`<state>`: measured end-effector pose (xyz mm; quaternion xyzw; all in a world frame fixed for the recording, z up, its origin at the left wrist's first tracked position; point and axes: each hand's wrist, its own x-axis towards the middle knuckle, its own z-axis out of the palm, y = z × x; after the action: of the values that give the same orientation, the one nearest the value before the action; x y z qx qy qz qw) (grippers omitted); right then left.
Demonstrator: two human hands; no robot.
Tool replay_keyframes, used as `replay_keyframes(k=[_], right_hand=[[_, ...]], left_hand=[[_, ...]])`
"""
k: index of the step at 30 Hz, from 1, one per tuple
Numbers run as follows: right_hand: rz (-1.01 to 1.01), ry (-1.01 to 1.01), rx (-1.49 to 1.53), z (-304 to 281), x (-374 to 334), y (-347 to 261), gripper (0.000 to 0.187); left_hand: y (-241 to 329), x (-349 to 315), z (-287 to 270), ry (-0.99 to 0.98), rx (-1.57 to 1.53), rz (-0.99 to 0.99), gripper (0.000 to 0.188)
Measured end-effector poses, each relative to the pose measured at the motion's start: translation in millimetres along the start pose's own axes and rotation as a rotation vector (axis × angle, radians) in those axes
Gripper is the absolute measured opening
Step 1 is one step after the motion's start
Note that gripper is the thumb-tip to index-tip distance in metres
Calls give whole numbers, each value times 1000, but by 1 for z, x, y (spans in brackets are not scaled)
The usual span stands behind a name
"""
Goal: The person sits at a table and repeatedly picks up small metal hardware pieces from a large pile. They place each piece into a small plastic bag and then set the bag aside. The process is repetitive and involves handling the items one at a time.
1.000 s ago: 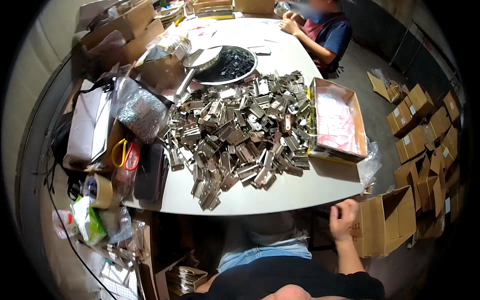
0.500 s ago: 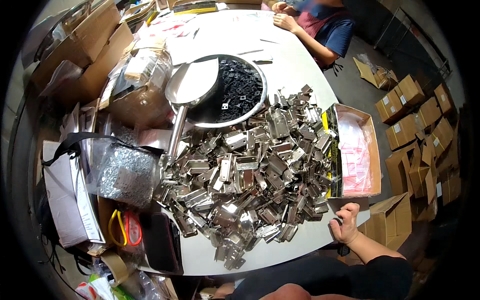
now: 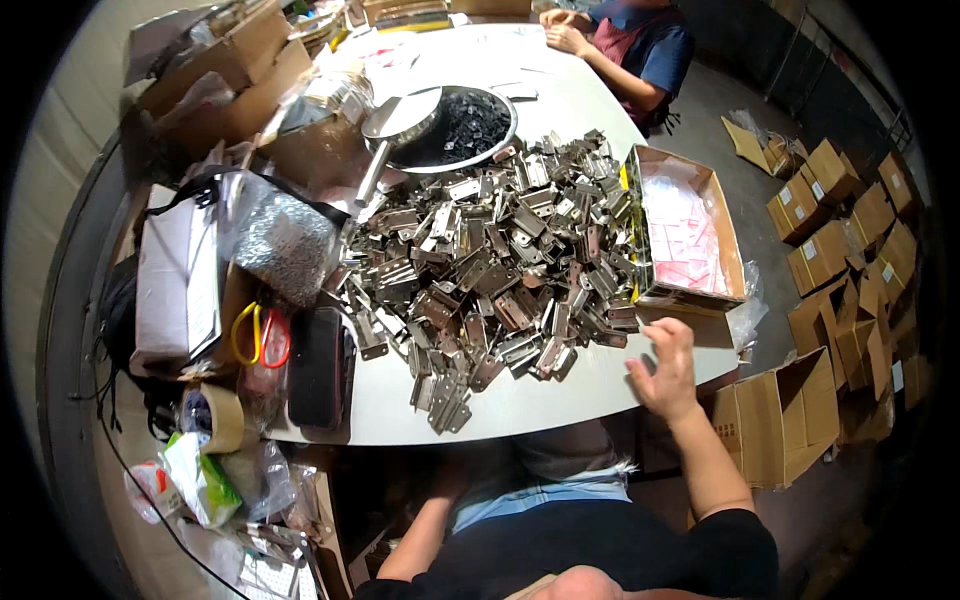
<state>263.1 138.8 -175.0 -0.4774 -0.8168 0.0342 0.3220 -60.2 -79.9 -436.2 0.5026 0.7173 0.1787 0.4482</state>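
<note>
My right hand [image 3: 668, 370] is over the table's right front edge, just below the open cardboard box [image 3: 742, 262] of pink-and-white packets. Its fingers are bent and apart from the thumb, and I see nothing held. The closest edge of a heap of bent metal brackets with holes [image 3: 510, 265] lies to its left. Low at the front, my left forearm [image 3: 422, 535] reaches into shadow below the table edge; the left hand [image 3: 450, 482] is too dark for its fingers to show.
Behind the heap stands a metal basin [image 3: 512, 128] of black parts with a scoop [image 3: 405, 115] on it. To the left are a bag of small metal parts [image 3: 285, 240], scissors [image 3: 270, 340] and a dark phone [image 3: 315, 370]. Cartons [image 3: 785, 415] stand right; a person [image 3: 645, 60] sits across.
The view has tilted down, so the table sits higher in the picture and my left forearm shows. My right hand's fingers have spread from a tighter curl.
</note>
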Motion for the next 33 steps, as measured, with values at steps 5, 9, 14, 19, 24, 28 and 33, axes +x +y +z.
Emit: replay_keyframes(k=[5,9,14,19,24,28,33], right_hand=[[-146,-88,63,22,8,-60,56],[-182,-68,28,43,23,-94,51],[-158,-79,122,47,14,-85,36],[-7,-40,321,26,-8,-60,34],[10,-24,337,11,-12,-34,38],[40,-63,354,2,-6,-42,40],[143,-133,408,7,-5,-36,42]], left_hand=[[189,-70,-104,113,-374,827,21],[226,-60,-156,716,115,866,41],[238,-30,-155,529,626,353,89],[271,-6,-115,521,640,537,84],[298,10,-97,431,689,587,83],[280,-6,-108,531,710,610,87],[267,-17,-118,519,717,528,86]])
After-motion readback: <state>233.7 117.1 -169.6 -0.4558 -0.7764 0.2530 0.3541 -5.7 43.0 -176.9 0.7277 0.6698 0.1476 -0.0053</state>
